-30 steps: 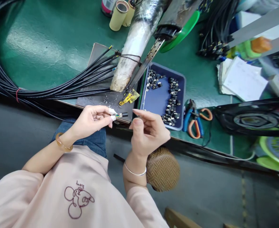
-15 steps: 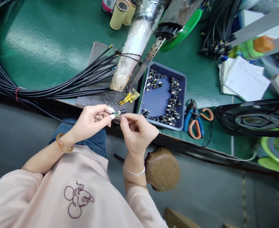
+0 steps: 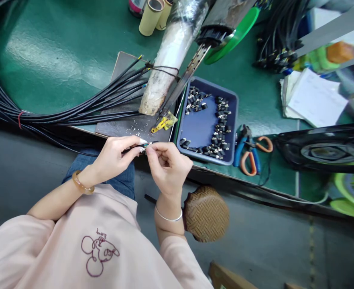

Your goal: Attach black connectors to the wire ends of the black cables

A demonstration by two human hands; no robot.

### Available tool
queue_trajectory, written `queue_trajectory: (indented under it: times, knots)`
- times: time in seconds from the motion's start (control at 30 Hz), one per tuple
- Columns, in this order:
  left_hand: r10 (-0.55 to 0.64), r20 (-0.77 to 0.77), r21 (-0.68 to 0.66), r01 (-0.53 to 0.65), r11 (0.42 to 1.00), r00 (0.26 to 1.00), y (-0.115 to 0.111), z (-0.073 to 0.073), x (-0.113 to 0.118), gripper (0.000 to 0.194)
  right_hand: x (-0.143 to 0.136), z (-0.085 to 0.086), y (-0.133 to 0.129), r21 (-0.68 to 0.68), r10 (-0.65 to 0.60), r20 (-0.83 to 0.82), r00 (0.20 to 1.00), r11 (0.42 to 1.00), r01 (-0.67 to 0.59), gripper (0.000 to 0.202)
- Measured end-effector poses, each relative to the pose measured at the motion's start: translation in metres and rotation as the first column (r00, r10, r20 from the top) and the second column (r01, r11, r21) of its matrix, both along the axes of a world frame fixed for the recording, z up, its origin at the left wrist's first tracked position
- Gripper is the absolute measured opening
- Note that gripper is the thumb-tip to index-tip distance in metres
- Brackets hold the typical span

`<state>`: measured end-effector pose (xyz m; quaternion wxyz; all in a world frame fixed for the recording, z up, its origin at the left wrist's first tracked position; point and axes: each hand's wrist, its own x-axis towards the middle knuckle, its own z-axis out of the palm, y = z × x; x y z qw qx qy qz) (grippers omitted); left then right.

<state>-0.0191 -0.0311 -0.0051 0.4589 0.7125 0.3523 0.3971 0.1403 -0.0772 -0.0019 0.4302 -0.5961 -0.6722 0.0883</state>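
Observation:
Two white-tipped fingers of my left hand (image 3: 116,154) pinch a black cable near its end, where thin coloured wires (image 3: 146,144) show. My right hand (image 3: 169,164) is closed at the same spot, thumb and forefinger pinched on the wire end; what lies between them is too small to tell. Just beyond my hands, a yellow clip (image 3: 159,124) sits under the tip of a soldering iron (image 3: 184,78). A blue-grey tray (image 3: 232,134) with several small black connectors stands to the right.
A bundle of black cables (image 3: 44,117) lies at the left. Wrapped white tube (image 3: 167,60) slants above the bench. Pliers (image 3: 247,154), papers (image 3: 317,98) and a black fan-like object (image 3: 324,150) lie at the right. A brown stool (image 3: 207,212) stands below the bench edge.
My right hand has moved left, closer to my left fingertips. The black piece that showed between my hands is now mostly hidden. The view has shifted slightly.

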Motion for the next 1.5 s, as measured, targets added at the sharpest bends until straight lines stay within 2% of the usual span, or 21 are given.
queue_trajectory:
  times: [0.1, 0.17, 0.2, 0.27, 0.3, 0.33, 0.37, 0.47, 0.53, 0.67, 0.77, 0.9, 1.0, 1.2, 1.33, 1.4, 1.5]
  knots:
    - [-0.012, 0.02, 0.011, 0.011, 1.0, 1.0, 0.0, 0.001, 0.001, 0.014, 0.006, -0.004, 0.001, 0.03, 0.047, -0.065, 0.997, 0.999, -0.045, 0.016]
    - [0.016, 0.047, 0.016, -0.017, 1.0, 0.999, -0.001, 0.001, 0.004, 0.014, 0.008, -0.006, 0.005, 0.172, 0.015, -0.139, 0.99, 0.985, 0.009, 0.018]
    - [0.041, 0.056, 0.009, -0.041, 0.999, 0.998, -0.001, 0.002, 0.006, 0.014, 0.008, -0.006, 0.007, 0.277, -0.014, -0.2, 0.98, 0.958, 0.07, 0.019]
    - [0.092, 0.06, -0.034, -0.09, 0.995, 0.994, 0.0, 0.002, 0.009, 0.015, 0.007, -0.005, 0.012, 0.465, -0.068, -0.333, 0.94, 0.856, 0.226, 0.016]
    - [0.112, 0.059, -0.061, -0.108, 0.992, 0.992, 0.0, 0.002, 0.01, 0.016, 0.006, -0.004, 0.014, 0.511, -0.087, -0.377, 0.922, 0.811, 0.285, 0.013]
    - [0.123, 0.061, -0.082, -0.118, 0.99, 0.991, 0.002, 0.002, 0.011, 0.016, 0.006, -0.003, 0.015, 0.52, -0.106, -0.398, 0.911, 0.792, 0.319, 0.011]
    - [0.122, 0.064, -0.099, -0.116, 0.988, 0.99, 0.003, 0.002, 0.011, 0.016, 0.005, -0.002, 0.016, 0.496, -0.126, -0.395, 0.91, 0.805, 0.327, 0.011]
    - [0.09, 0.096, -0.13, -0.077, 0.989, 0.991, 0.007, 0.001, 0.011, 0.014, 0.006, -0.005, 0.012, 0.347, -0.153, -0.344, 0.926, 0.896, 0.277, 0.012]
    - [0.067, 0.112, -0.154, -0.049, 0.987, 0.991, 0.009, 0.001, 0.011, 0.014, 0.008, -0.011, 0.008, 0.314, -0.128, -0.299, 0.946, 0.923, 0.224, 0.009]
    - [0.033, 0.119, -0.191, -0.009, 0.981, 0.992, 0.01, 0.002, 0.01, 0.016, 0.013, -0.017, 0.003, 0.346, -0.074, -0.133, 0.988, 0.931, 0.116, 0.011]
    - [0.011, 0.121, -0.219, 0.016, 0.976, 0.993, 0.01, 0.003, 0.01, 0.016, 0.013, -0.013, 0.004, 0.361, -0.082, 0.05, 0.995, 0.931, 0.059, 0.015]
    - [-0.019, 0.124, -0.242, 0.049, 0.969, 0.992, 0.01, 0.004, 0.009, 0.016, 0.013, -0.005, 0.01, 0.343, -0.013, 0.326, 0.945, 0.933, -0.106, 0.013]
    - [-0.005, 0.162, -0.283, 0.052, 0.958, 0.987, 0.011, 0.004, 0.008, 0.011, 0.014, -0.007, 0.012, 0.354, -0.014, 0.419, 0.908, 0.923, -0.149, 0.01]
    - [-0.025, 0.163, -0.364, 0.083, 0.928, 0.986, 0.009, 0.003, 0.006, 0.011, 0.015, -0.012, 0.016, 0.379, -0.011, 0.404, 0.915, 0.912, -0.156, 0.007]
    - [0.044, 0.118, -0.258, -0.012, 0.966, 0.992, 0.004, -0.002, 0.01, 0.01, 0.006, -0.015, 0.017, 0.385, -0.045, 0.335, 0.941, 0.918, -0.093, 0.008]
    - [0.088, 0.093, -0.177, -0.071, 0.982, 0.992, 0.002, -0.005, 0.012, 0.008, 0.0, -0.016, 0.015, 0.34, -0.078, 0.246, 0.966, 0.94, -0.01, 0.006]
    - [0.099, 0.096, -0.093, -0.09, 0.992, 0.99, -0.001, -0.006, 0.013, 0.008, -0.007, -0.015, 0.011, 0.14, -0.056, -0.05, 0.997, 0.988, 0.063, 0.007]
